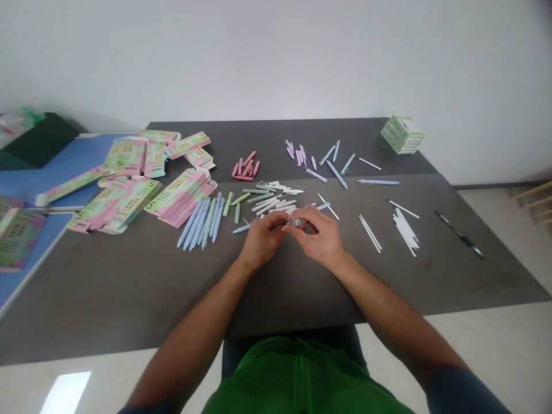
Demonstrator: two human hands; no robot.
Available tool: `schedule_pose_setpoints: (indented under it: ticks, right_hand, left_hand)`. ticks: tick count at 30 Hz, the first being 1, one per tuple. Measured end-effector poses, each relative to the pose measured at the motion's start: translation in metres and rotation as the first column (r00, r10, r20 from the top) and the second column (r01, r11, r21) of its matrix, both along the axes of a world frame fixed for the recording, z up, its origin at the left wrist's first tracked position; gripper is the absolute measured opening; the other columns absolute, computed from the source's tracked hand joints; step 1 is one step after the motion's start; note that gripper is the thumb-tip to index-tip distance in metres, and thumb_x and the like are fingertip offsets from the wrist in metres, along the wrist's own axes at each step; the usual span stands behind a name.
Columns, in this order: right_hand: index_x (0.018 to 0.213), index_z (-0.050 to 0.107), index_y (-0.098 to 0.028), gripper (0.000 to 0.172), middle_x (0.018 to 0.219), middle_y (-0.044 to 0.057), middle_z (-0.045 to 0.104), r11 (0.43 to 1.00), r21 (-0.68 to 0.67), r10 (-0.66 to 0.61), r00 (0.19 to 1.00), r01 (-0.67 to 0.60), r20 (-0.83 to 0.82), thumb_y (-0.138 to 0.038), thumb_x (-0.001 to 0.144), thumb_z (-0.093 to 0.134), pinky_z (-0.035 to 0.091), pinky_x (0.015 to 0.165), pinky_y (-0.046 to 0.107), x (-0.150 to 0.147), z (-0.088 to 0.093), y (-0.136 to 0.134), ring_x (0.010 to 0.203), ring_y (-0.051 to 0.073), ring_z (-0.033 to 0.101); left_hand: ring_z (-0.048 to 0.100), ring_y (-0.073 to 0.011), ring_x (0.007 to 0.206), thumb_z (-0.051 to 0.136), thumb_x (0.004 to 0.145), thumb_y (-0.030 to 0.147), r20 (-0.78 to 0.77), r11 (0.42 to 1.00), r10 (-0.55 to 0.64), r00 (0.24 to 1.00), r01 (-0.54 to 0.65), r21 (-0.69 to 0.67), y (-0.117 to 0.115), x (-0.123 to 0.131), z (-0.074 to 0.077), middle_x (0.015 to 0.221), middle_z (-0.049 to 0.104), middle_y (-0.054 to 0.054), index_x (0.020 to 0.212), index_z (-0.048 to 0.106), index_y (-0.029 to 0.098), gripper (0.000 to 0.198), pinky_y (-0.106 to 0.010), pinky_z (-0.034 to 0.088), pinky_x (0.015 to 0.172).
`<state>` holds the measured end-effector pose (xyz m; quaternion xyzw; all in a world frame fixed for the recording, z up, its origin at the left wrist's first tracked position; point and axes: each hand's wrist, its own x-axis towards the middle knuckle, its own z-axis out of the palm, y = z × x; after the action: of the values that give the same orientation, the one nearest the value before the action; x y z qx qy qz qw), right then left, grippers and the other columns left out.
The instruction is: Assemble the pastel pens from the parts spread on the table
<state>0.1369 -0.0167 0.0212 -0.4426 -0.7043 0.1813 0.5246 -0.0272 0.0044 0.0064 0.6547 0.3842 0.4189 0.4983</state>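
My left hand (265,237) and my right hand (321,233) meet over the middle of the table, fingers pinched together. Between the fingertips is a small grey and pinkish pen part (295,222), mostly hidden by the fingers. Just beyond my hands lie white pen parts (276,204) and green pen barrels (259,191), loosely heaped. To the left of my left hand, assembled-looking blue and green pens (200,223) lie side by side. White refills (405,232) are bunched to the right, with a few more refills (370,233) nearer my right hand.
Red pen pieces (246,167), purple pieces (297,152) and blue barrels (337,173) lie farther back. Pink-green cartons (181,195) spread at left, beside a dark bin (38,141). A green box (402,134) stands at back right; a black pen (459,234) lies at right.
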Motion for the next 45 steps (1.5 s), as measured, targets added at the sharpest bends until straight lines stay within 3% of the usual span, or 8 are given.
schedule_pose_setpoints:
  ticks: [4, 8, 15, 21, 25, 30, 35, 45]
  right_hand:
    - [0.107, 0.066, -0.026, 0.022, 0.088, 0.001, 0.069, 0.999, -0.040, -0.011, 0.998, 0.009, -0.068, -0.031, 0.086, 0.073, 0.055, 0.072, 0.030, 0.001, -0.003, -0.001, 0.073, 0.015, 0.063]
    - [0.126, 0.059, -0.029, 0.039, 0.100, 0.004, 0.071, 0.998, 0.046, -0.029, 0.986, 0.036, -0.162, -0.026, 0.089, 0.069, 0.058, 0.076, 0.034, 0.005, -0.005, -0.002, 0.081, 0.017, 0.068]
    - [0.108, 0.069, -0.027, 0.022, 0.100, 0.004, 0.073, 0.976, 0.209, -0.053, 0.997, 0.063, -0.054, -0.016, 0.090, 0.064, 0.058, 0.077, 0.034, 0.009, 0.006, 0.001, 0.087, 0.018, 0.069]
    - [0.104, 0.068, -0.024, 0.014, 0.089, 0.003, 0.070, 0.981, 0.115, -0.153, 0.988, 0.153, -0.012, -0.024, 0.091, 0.063, 0.056, 0.070, 0.033, 0.014, 0.007, 0.005, 0.075, 0.016, 0.065]
    - [0.104, 0.066, -0.024, 0.014, 0.083, 0.001, 0.067, 0.983, 0.049, -0.173, 0.983, 0.176, -0.055, -0.026, 0.090, 0.064, 0.054, 0.068, 0.031, 0.017, 0.005, 0.008, 0.069, 0.014, 0.062]
    - [0.113, 0.062, -0.025, 0.025, 0.091, 0.002, 0.068, 0.995, -0.026, -0.103, 0.969, 0.100, -0.224, -0.027, 0.089, 0.067, 0.054, 0.071, 0.030, 0.016, 0.004, 0.011, 0.078, 0.015, 0.064]
    - [0.106, 0.061, -0.025, 0.022, 0.082, 0.000, 0.064, 0.995, -0.085, -0.071, 0.963, 0.050, -0.259, -0.029, 0.087, 0.070, 0.053, 0.067, 0.029, 0.014, 0.004, 0.012, 0.071, 0.014, 0.061]
    - [0.108, 0.061, -0.025, 0.024, 0.089, 0.002, 0.070, 0.995, -0.094, -0.011, 0.932, -0.025, -0.361, -0.027, 0.086, 0.071, 0.055, 0.073, 0.031, 0.011, 0.008, 0.012, 0.079, 0.015, 0.067]
  left_hand:
    - [0.069, -0.0191, 0.093, 0.062, 0.090, 0.024, -0.026, 0.999, -0.033, 0.999, 0.034, 0.017, -0.002, 0.002, 0.005, 0.098, 0.075, -0.006, 0.100, 0.071, 0.015, 0.016, -0.031, 0.052, 0.092]
    - [0.069, -0.0199, 0.096, 0.061, 0.089, 0.021, -0.030, 0.998, -0.060, 0.998, 0.060, 0.001, -0.002, 0.002, 0.002, 0.103, 0.075, -0.006, 0.107, 0.071, 0.016, 0.022, -0.032, 0.051, 0.094]
    - [0.069, -0.0208, 0.098, 0.063, 0.089, 0.028, -0.068, 0.997, -0.074, 0.995, 0.073, -0.020, -0.002, 0.001, 0.004, 0.103, 0.076, -0.005, 0.110, 0.073, 0.018, 0.026, -0.032, 0.050, 0.095]
    - [0.070, -0.0196, 0.090, 0.064, 0.088, 0.029, -0.110, 0.998, -0.058, 0.992, 0.053, -0.044, -0.004, 0.002, 0.008, 0.090, 0.076, -0.004, 0.107, 0.074, 0.017, 0.025, -0.029, 0.052, 0.086]
    - [0.071, -0.0177, 0.081, 0.061, 0.089, 0.028, -0.070, 0.989, -0.126, 0.990, 0.120, -0.082, -0.007, 0.002, 0.010, 0.090, 0.076, -0.005, 0.110, 0.072, 0.015, 0.027, -0.028, 0.053, 0.080]
    - [0.070, -0.0175, 0.076, 0.059, 0.090, 0.025, -0.033, 0.974, -0.185, 0.982, 0.179, -0.137, -0.007, 0.002, 0.010, 0.082, 0.074, -0.005, 0.108, 0.070, 0.014, 0.024, -0.028, 0.053, 0.076]
    - [0.070, -0.0183, 0.078, 0.058, 0.091, 0.027, -0.045, 0.976, -0.189, 0.981, 0.183, -0.118, -0.006, 0.001, 0.011, 0.081, 0.074, -0.006, 0.106, 0.070, 0.014, 0.023, -0.029, 0.052, 0.078]
    - [0.068, -0.0168, 0.075, 0.055, 0.094, 0.028, -0.004, 0.967, -0.231, 0.973, 0.229, -0.113, -0.006, 0.001, 0.015, 0.081, 0.072, -0.006, 0.102, 0.070, 0.013, 0.022, -0.029, 0.053, 0.076]
